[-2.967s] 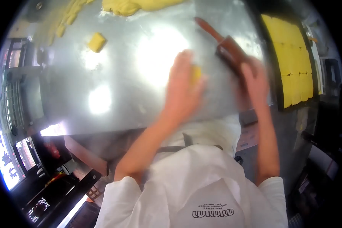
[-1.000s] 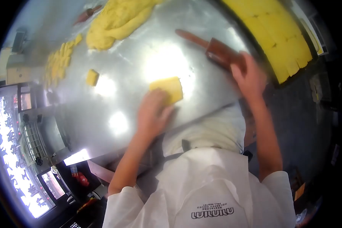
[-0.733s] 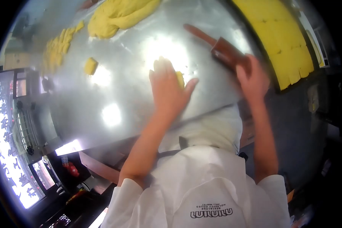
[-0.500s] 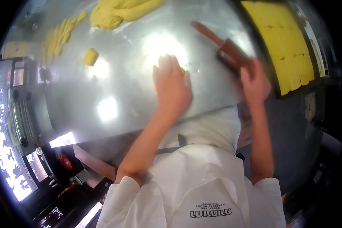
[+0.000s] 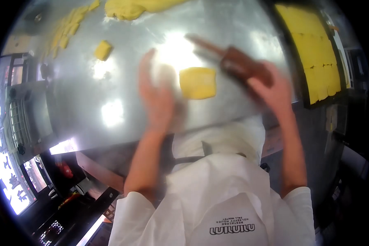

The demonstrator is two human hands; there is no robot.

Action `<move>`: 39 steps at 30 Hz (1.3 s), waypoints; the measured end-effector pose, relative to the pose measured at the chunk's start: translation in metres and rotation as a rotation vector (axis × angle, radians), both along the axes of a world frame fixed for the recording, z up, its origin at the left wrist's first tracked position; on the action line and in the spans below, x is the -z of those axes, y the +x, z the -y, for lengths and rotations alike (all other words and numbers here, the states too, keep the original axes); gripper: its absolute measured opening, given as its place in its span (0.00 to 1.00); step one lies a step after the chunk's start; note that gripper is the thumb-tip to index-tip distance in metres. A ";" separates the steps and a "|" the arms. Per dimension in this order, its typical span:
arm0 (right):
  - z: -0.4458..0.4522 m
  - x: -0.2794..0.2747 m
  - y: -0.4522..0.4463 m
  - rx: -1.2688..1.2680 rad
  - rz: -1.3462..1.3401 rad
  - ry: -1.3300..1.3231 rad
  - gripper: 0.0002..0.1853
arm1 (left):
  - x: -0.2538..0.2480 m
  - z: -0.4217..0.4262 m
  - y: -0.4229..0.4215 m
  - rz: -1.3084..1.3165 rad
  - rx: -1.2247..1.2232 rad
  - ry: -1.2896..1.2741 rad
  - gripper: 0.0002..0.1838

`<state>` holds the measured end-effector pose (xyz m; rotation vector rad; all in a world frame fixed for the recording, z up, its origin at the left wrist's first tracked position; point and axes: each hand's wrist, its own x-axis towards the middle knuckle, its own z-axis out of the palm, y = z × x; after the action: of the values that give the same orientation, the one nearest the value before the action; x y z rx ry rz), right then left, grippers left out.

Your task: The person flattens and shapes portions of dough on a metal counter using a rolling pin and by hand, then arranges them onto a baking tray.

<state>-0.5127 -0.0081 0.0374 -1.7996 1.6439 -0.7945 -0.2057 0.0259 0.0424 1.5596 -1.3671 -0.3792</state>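
Note:
A flattened, roughly square piece of yellow dough (image 5: 197,83) lies on the metal table (image 5: 217,112) in front of me. Just left of it, my left hand (image 5: 156,88) is raised, blurred by motion, with thumb and fingers apart and nothing in them. My right hand (image 5: 274,86) grips a brown rolling pin (image 5: 242,64) by its near end. The pin slants up and to the left, its far handle above the dough, its barrel right of the dough. My palm and fingers hide the near handle.
A smaller dough piece (image 5: 103,50) sits to the left. Several cut dough pieces (image 5: 71,26) lie at the far left, and a large dough mass (image 5: 129,10) at the far edge. On the right, a dark tray (image 5: 297,53) holds yellow dough sheets (image 5: 315,53).
My left hand has lifted off the dough and moved left, uncovering the piece. The rolling pin in my right hand has shifted left toward the dough.

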 end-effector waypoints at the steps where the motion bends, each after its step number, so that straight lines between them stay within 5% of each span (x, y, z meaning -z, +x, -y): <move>1: -0.005 -0.006 0.013 -0.096 0.064 0.035 0.33 | -0.006 0.002 0.012 -0.124 -0.096 0.025 0.21; 5: 0.017 -0.005 0.063 -0.389 -0.149 0.074 0.33 | 0.050 0.019 0.048 0.742 0.047 0.236 0.18; 8: 0.050 0.010 0.074 -0.258 -0.151 -0.001 0.36 | 0.031 0.030 0.033 0.585 -0.002 0.162 0.22; 12: 0.003 -0.003 0.058 -0.466 -0.297 -0.138 0.39 | 0.060 -0.009 0.039 0.546 0.012 0.045 0.24; 16: 0.004 0.002 0.055 -0.417 -0.307 -0.067 0.40 | 0.048 -0.023 0.032 0.599 0.026 0.197 0.23; 17: 0.016 0.003 0.057 -0.364 -0.228 0.019 0.39 | 0.044 -0.010 0.034 0.646 0.044 0.245 0.23; 20: 0.046 0.009 0.050 -0.209 -0.073 0.146 0.33 | 0.022 0.019 0.041 0.082 0.087 0.328 0.20; 23: 0.059 0.038 0.010 0.019 0.133 0.068 0.28 | 0.018 0.025 0.032 0.073 0.039 0.104 0.21; 24: 0.058 0.042 -0.001 0.092 0.153 0.037 0.26 | 0.033 0.026 0.033 0.298 0.155 0.036 0.22; 26: 0.051 0.044 -0.018 0.208 0.011 -0.103 0.25 | 0.021 0.028 0.009 0.399 0.321 0.270 0.20; 28: 0.046 0.049 -0.028 0.276 -0.167 -0.284 0.25 | 0.029 0.030 -0.002 0.460 0.333 0.245 0.17; 33: 0.025 0.051 -0.040 0.304 -0.266 -0.312 0.26 | 0.020 0.041 -0.001 0.345 0.386 0.678 0.15; 39: 0.014 0.045 -0.033 0.265 -0.251 -0.284 0.26 | 0.007 0.005 -0.004 -0.010 0.205 0.495 0.17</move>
<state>-0.5460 -0.0225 -0.0078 -1.9624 2.0504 -0.9930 -0.2097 0.0208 0.0351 1.8080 -1.5039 -0.9054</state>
